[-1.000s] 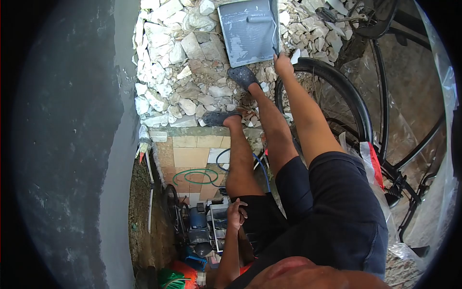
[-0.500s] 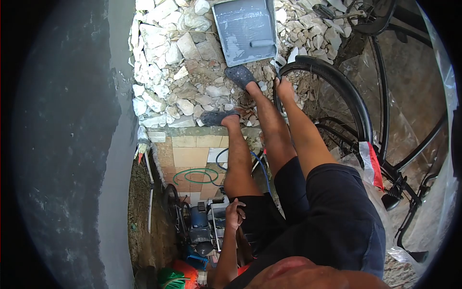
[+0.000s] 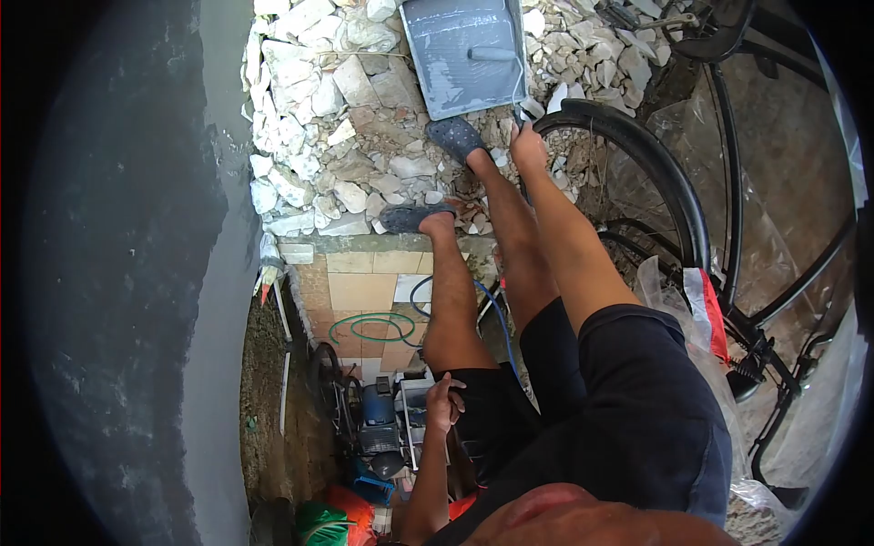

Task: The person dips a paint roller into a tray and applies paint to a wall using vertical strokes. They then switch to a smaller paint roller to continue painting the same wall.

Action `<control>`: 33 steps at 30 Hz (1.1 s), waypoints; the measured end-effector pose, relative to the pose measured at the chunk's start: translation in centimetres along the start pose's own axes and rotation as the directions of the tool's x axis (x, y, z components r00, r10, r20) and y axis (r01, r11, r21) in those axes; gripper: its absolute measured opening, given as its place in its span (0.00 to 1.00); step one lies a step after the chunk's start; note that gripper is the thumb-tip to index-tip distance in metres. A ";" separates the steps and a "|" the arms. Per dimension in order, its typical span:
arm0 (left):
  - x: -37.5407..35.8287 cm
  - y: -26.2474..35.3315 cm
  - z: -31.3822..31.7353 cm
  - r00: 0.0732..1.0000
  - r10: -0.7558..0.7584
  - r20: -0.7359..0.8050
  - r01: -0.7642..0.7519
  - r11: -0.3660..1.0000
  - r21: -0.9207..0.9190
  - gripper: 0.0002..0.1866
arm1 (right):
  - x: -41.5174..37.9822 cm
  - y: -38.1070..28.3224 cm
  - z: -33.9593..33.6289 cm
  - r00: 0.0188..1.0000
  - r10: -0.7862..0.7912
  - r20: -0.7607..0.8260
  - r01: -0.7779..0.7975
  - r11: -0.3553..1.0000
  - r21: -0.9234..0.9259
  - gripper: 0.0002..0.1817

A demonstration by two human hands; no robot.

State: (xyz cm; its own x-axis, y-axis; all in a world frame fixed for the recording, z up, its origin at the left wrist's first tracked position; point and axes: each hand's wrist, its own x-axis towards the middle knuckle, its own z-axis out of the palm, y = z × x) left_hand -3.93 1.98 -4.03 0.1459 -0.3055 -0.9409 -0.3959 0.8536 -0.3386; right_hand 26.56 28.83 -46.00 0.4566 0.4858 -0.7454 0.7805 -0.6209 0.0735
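Note:
My right hand [image 3: 528,150] is closed round the handle of a paint roller [image 3: 492,55], reaching beside the bicycle wheel. The roller's grey sleeve rests in a paint tray [image 3: 426,64] coated with grey paint, and its thin wire frame runs along the tray's side. My fingers partly hide the handle. My left hand [image 3: 443,405] is near the leg of my black shorts [image 3: 482,409], fingers loosely bent and apart, with nothing in it.
A wall [image 3: 127,273] with dark and lighter grey areas stands at left. White rubble [image 3: 350,82] lies under my feet and the tray. A bicycle wheel [image 3: 687,200] and plastic sheeting [image 3: 774,164] are at right. A green hose [image 3: 369,328] lies on tiles below.
The roller has moved up the tray, away from me, and turned slightly. My right hand has shifted a little up and left with it. My left hand stays in place.

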 end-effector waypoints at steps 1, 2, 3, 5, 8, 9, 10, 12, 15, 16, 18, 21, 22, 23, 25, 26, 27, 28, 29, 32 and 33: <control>0.1 -0.1 0.1 1.000 0.004 -0.003 -0.004 1.000 -0.006 0.29 | -0.1 0.2 0.0 1.000 -0.002 -0.003 0.002 1.000 0.001 0.26; 0.1 -0.1 0.1 1.000 0.009 -0.001 -0.009 1.000 -0.008 0.29 | -0.3 0.4 0.0 0.999 -0.030 -0.009 0.030 0.999 -0.034 0.24; 0.1 -0.2 0.0 1.000 0.006 0.001 -0.006 1.000 -0.006 0.29 | -0.4 0.7 0.0 0.998 -0.059 -0.013 0.058 0.996 -0.069 0.22; 0.3 -0.2 0.0 1.000 0.005 0.004 -0.005 1.000 -0.007 0.29 | -0.2 1.0 -0.2 0.998 -0.069 -0.013 0.068 0.995 -0.072 0.21; 0.3 -0.3 0.1 1.000 -0.018 -0.013 0.018 1.000 -0.013 0.30 | 1.4 0.9 -0.1 0.992 -0.117 -0.041 0.114 0.991 -0.074 0.22; 0.3 -0.3 0.1 1.000 -0.008 -0.011 0.008 1.000 -0.014 0.30 | 2.4 0.4 -0.2 0.985 -0.159 -0.073 0.154 0.985 -0.074 0.23; 0.3 -0.5 0.1 1.000 -0.001 -0.009 0.001 1.000 -0.013 0.30 | 3.5 -0.1 -0.3 0.976 -0.190 -0.110 0.184 0.981 -0.058 0.23; 0.4 -0.9 -0.1 1.000 -0.005 -0.006 0.005 1.000 -0.021 0.30 | 5.4 -2.5 -1.8 0.962 -0.236 -0.136 0.231 0.972 -0.053 0.23; 0.8 -1.4 -0.1 1.000 0.014 0.010 -0.014 1.000 -0.028 0.30 | 8.4 -5.4 -3.9 0.939 -0.290 -0.185 0.279 0.957 -0.084 0.24; 0.9 -1.3 0.0 1.000 0.008 0.005 -0.008 1.000 -0.027 0.30 | 8.8 -6.6 -5.1 0.946 -0.277 -0.169 0.264 0.959 -0.100 0.24; 0.5 -1.3 -0.1 1.000 0.006 -0.006 -0.006 1.000 -0.030 0.30 | 7.9 -7.1 -5.8 0.945 -0.274 -0.177 0.255 0.959 -0.123 0.24; 0.7 -1.5 0.4 1.000 0.021 0.003 -0.021 0.999 -0.038 0.30 | 3.9 -4.1 -4.5 0.954 -0.242 -0.180 0.226 0.969 -0.103 0.24; 0.8 -1.6 0.4 1.000 0.026 0.008 -0.026 0.999 -0.030 0.30 | 2.8 -2.3 -3.5 0.951 -0.262 -0.164 0.251 0.964 -0.087 0.24; 0.9 -1.6 0.4 1.000 0.028 0.011 -0.028 0.999 -0.019 0.31 | 1.6 -0.5 -2.4 0.969 -0.222 -0.110 0.210 0.972 -0.109 0.23; 1.0 -1.6 0.3 1.000 0.024 0.019 -0.023 0.999 -0.025 0.31 | -1.1 1.0 -1.8 0.982 -0.178 -0.059 0.168 0.976 -0.138 0.22; 1.1 -1.8 0.2 1.000 0.015 0.025 -0.015 1.000 -0.024 0.31 | -1.4 2.3 -0.3 0.984 -0.172 -0.033 0.165 0.974 -0.157 0.21; 1.1 -1.8 0.2 1.000 0.006 0.029 -0.005 1.000 -0.024 0.31 | -1.8 2.6 0.5 0.986 -0.167 -0.005 0.163 0.971 -0.177 0.21; 1.1 -1.9 0.1 1.000 0.006 0.022 -0.005 1.000 -0.026 0.31 | -1.5 2.5 1.3 0.986 -0.169 0.001 0.167 0.971 -0.174 0.21; 1.1 -1.8 0.3 1.000 0.007 0.028 -0.006 1.000 -0.031 0.31 | -1.2 1.7 1.6 0.985 -0.171 -0.024 0.166 0.977 -0.133 0.20; 0.9 -2.0 0.0 1.000 -0.003 0.022 0.004 0.999 -0.037 0.31 | 1.5 -0.3 2.4 0.965 -0.242 -0.101 0.237 0.970 -0.061 0.20; 1.0 -2.1 0.0 1.000 0.002 0.018 -0.002 0.999 -0.044 0.31 | 2.2 -2.0 1.4 0.969 -0.225 -0.101 0.221 0.974 -0.048 0.21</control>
State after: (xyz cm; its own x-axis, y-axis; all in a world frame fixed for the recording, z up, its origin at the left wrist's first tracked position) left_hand -3.00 -0.12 -4.29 0.1608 -0.2960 -0.9416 -0.4355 0.8348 -0.3368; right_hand 25.40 30.25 -48.69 0.3100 0.6728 -0.6717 0.8816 -0.4679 -0.0618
